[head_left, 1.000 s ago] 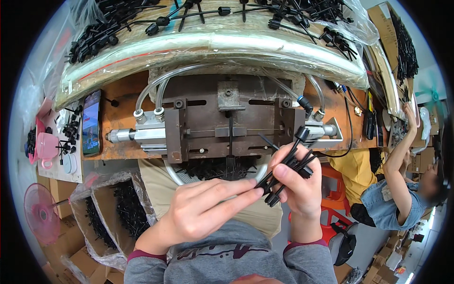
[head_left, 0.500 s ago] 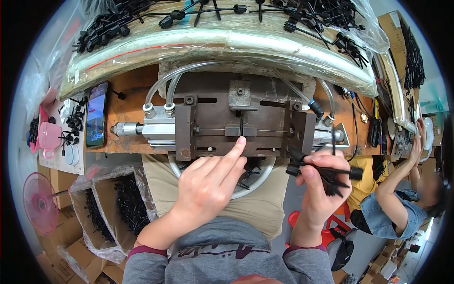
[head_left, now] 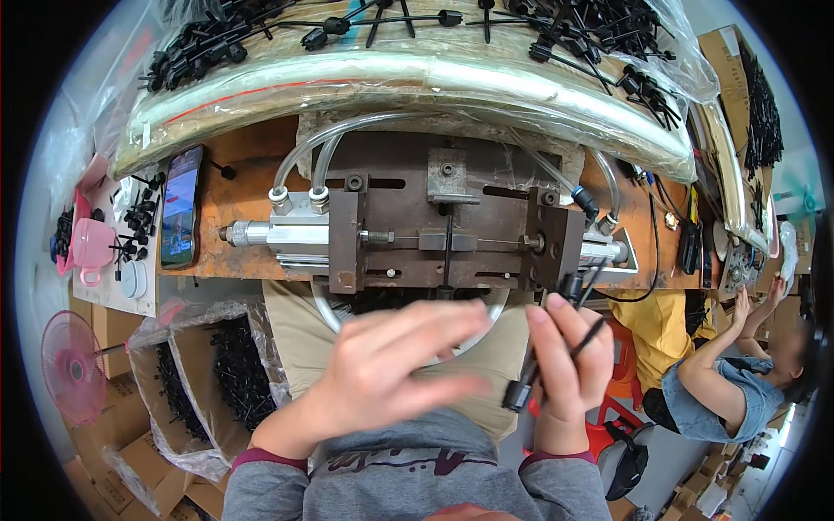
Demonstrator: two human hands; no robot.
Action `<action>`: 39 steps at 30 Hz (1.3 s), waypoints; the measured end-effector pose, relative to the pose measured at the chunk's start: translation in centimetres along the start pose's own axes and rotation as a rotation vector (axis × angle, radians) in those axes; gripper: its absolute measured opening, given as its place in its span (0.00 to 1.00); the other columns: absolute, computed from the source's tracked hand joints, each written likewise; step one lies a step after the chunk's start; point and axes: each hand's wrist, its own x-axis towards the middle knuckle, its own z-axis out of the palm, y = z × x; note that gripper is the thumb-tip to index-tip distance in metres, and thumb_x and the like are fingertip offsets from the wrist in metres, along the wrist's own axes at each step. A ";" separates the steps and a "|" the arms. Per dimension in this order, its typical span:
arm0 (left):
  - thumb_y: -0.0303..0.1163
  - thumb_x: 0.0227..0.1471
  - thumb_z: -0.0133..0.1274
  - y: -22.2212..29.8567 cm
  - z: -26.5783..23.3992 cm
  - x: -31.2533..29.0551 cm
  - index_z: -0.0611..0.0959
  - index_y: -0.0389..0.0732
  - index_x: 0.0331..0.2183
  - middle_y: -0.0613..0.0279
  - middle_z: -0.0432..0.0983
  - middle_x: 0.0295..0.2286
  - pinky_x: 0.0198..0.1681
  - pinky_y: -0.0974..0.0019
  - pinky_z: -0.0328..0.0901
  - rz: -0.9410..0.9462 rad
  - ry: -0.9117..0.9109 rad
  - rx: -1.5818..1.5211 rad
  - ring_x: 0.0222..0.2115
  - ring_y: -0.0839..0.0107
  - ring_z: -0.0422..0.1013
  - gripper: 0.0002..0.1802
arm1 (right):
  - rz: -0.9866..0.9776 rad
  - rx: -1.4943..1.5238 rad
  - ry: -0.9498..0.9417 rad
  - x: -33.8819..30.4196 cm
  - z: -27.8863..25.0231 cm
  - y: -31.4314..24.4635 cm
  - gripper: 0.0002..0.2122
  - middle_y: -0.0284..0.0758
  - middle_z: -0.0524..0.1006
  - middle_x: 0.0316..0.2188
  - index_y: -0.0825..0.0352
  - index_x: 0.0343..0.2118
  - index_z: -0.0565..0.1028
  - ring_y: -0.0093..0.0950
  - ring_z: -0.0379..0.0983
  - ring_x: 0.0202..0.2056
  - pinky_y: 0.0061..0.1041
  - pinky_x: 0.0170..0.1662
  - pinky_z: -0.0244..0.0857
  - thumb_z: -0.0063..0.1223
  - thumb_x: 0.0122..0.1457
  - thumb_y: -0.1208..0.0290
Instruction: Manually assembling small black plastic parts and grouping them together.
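My left hand is in front of the brown metal jig, fingers stretched out and apart, holding nothing; motion blurs them. In the jig's middle a thin black plastic rod lies front to back across a small metal block, its black capped end at the front edge. My right hand is closed around several black plastic rods with thick ends, right of the left hand and below the jig's right side. The palm partly hides the bunch.
Air cylinders with clear hoses flank the jig. A phone and pink cup sit at left. Black rods pile up behind a plastic-wrapped roll. Lined boxes hold more parts. Another person works at right.
My left hand has drawn back from the jig, its index finger off the rod. Bolts on both sides of the jig have moved inward. My right hand has turned and shifted slightly left with its rods.
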 end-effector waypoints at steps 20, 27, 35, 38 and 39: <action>0.24 0.29 0.69 -1.4 0.1 -0.7 0.85 0.36 0.30 0.54 0.79 0.38 0.31 0.65 0.69 0.166 0.149 0.526 0.32 0.64 0.75 0.18 | 0.272 0.263 0.156 -0.5 1.2 0.5 0.13 0.43 0.79 0.36 0.70 0.43 0.71 0.31 0.73 0.31 0.28 0.39 0.69 0.55 0.54 0.87; 0.25 0.34 0.66 -2.9 1.3 0.3 0.83 0.36 0.30 0.54 0.78 0.45 0.27 0.71 0.67 0.194 0.098 0.703 0.22 0.70 0.73 0.15 | 0.713 1.015 0.287 0.0 0.5 -0.2 0.12 0.45 0.78 0.28 0.70 0.41 0.67 0.24 0.72 0.23 0.18 0.25 0.67 0.57 0.58 0.72; 0.25 0.35 0.66 -2.6 1.1 0.5 0.84 0.38 0.30 0.56 0.79 0.44 0.24 0.72 0.64 0.134 0.073 0.689 0.19 0.72 0.72 0.13 | 0.906 1.461 0.197 -0.5 0.3 0.5 0.12 0.48 0.76 0.28 0.71 0.39 0.66 0.20 0.65 0.17 0.14 0.19 0.61 0.53 0.62 0.67; 0.26 0.33 0.67 -2.2 0.7 0.6 0.84 0.38 0.32 0.56 0.80 0.43 0.26 0.73 0.66 0.107 0.055 0.680 0.23 0.72 0.75 0.17 | 0.980 1.611 0.167 -0.4 0.5 0.5 0.13 0.47 0.76 0.30 0.70 0.39 0.66 0.20 0.66 0.19 0.14 0.21 0.61 0.53 0.62 0.66; 0.26 0.34 0.67 -2.1 0.7 0.5 0.84 0.38 0.33 0.56 0.79 0.43 0.27 0.72 0.67 0.087 0.064 0.557 0.24 0.71 0.76 0.17 | 0.986 1.656 0.147 -0.5 0.6 0.5 0.12 0.47 0.76 0.30 0.70 0.39 0.66 0.20 0.66 0.19 0.14 0.21 0.61 0.52 0.63 0.66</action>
